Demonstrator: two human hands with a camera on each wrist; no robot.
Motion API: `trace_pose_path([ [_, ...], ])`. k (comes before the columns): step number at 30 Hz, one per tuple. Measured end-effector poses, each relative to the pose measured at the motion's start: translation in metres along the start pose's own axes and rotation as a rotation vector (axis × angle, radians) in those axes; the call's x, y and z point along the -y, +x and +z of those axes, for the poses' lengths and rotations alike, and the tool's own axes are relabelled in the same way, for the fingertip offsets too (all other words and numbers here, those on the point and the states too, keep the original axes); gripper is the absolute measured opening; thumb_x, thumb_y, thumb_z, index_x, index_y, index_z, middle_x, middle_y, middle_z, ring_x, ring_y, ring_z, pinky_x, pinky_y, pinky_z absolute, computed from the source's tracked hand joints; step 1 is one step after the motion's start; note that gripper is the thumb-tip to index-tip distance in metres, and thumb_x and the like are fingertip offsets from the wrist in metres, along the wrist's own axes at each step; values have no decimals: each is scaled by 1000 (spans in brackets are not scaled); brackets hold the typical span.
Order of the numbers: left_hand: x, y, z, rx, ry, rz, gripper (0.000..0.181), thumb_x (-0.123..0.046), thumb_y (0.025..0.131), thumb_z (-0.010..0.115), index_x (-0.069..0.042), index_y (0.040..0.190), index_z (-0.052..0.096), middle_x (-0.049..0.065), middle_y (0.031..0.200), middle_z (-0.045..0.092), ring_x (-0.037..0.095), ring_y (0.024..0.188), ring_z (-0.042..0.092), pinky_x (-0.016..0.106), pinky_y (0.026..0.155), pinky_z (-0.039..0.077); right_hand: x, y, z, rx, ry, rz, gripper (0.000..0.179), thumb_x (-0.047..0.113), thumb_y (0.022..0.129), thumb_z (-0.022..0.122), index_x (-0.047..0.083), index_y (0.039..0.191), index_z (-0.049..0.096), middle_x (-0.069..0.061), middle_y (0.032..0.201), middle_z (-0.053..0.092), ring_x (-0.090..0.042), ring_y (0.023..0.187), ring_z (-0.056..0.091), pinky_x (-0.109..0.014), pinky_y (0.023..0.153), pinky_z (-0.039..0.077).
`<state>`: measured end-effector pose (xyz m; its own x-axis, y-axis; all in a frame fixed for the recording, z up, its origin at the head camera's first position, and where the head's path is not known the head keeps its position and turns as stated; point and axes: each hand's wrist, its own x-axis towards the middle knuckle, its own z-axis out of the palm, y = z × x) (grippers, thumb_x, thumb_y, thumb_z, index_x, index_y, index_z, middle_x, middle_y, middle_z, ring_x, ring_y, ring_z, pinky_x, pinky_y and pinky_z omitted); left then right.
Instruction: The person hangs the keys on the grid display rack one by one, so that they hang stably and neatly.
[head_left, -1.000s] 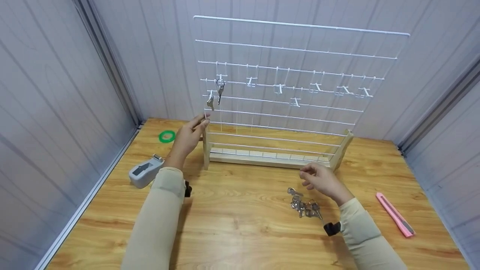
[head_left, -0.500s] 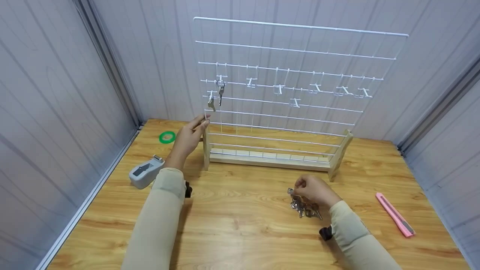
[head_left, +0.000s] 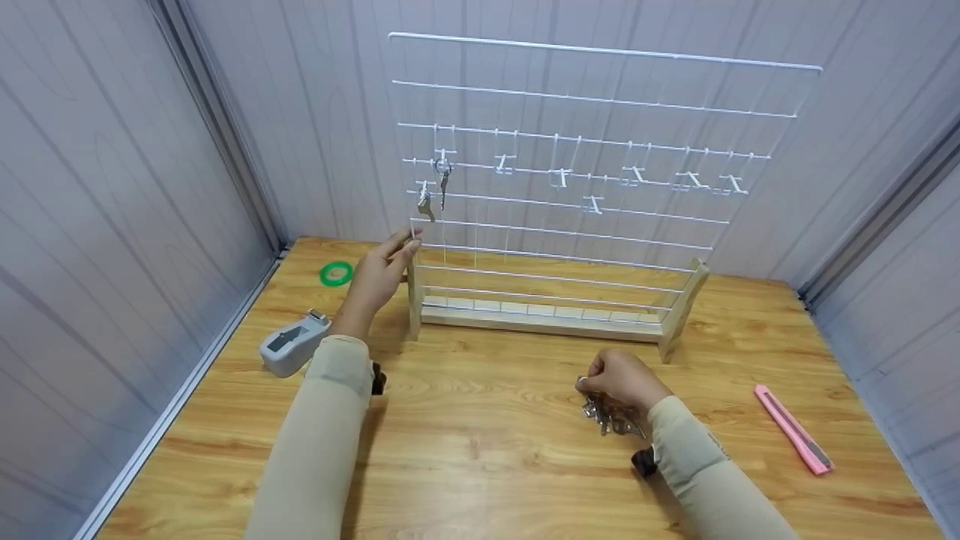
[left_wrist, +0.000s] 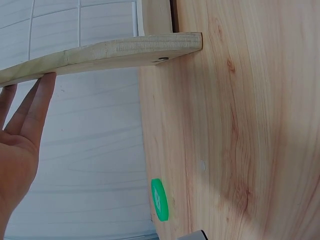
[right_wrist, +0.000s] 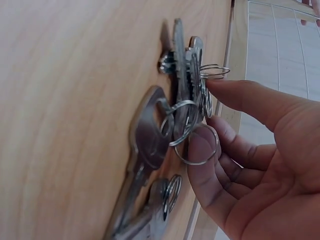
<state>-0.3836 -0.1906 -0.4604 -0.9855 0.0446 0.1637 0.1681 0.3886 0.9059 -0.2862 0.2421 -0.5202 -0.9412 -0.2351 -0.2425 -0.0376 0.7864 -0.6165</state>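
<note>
My left hand (head_left: 377, 279) is at the left wooden upright (left_wrist: 115, 52) of a white wire rack (head_left: 555, 281), holding it at its edge. Fingertips (left_wrist: 46, 82) touch the upright's outer face in the left wrist view. On the table my right hand (head_left: 628, 379) is at a small pile of metal keys (head_left: 600, 420), its fingers closing on a key with a ring. Several keys with split rings, one large key (right_wrist: 150, 130) among them, lie close by in the right wrist view. The fingers partly hide the pile. Keys (head_left: 444, 184) hang from two hooks at the rack's left.
White hooks (head_left: 637, 175) without keys line the rack to the right. A grey tape dispenser (head_left: 296, 345) and a green tape roll (head_left: 336, 274) lie at the left of the wooden table (head_left: 465, 465). A pink utility knife (head_left: 793, 430) lies at the right. Panelled walls surround the table.
My right hand has come down from above the pile, toward the left and front, onto the keys. The left hand stays at the rack's upright. The two hanging keys have swung slightly.
</note>
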Motion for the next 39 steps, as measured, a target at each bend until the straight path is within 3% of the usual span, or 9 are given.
trace_pose_path([
  [6,-1,-1,0,0,4,-10,57,-65,105,54,-39,156,55,4,166,52,39,150,54,51,106,64,-1,0,-1,27,27,-21,36,25,96,81,13,68,62,7,60,52,-8,52,43,-22,48,33],
  [18,0,-1,0,-3,-12,27,57,-62,105,56,-34,155,57,7,164,54,40,145,58,51,102,65,3,-6,-2,-19,-34,-91,30,22,97,78,12,71,66,6,70,63,-9,63,53,-23,60,43],
  [34,-2,-2,0,-5,3,23,56,-62,106,55,-35,155,56,6,164,54,41,148,55,54,105,64,28,-22,-6,-134,32,-98,15,20,102,74,10,92,69,-4,93,75,-14,83,66,-30,75,56],
  [39,-2,-3,0,-5,13,13,56,-65,105,53,-39,155,56,5,166,51,41,149,54,54,105,63,37,-29,-6,-167,125,-130,13,19,103,74,7,99,70,-9,100,78,-26,93,75,-39,81,67],
])
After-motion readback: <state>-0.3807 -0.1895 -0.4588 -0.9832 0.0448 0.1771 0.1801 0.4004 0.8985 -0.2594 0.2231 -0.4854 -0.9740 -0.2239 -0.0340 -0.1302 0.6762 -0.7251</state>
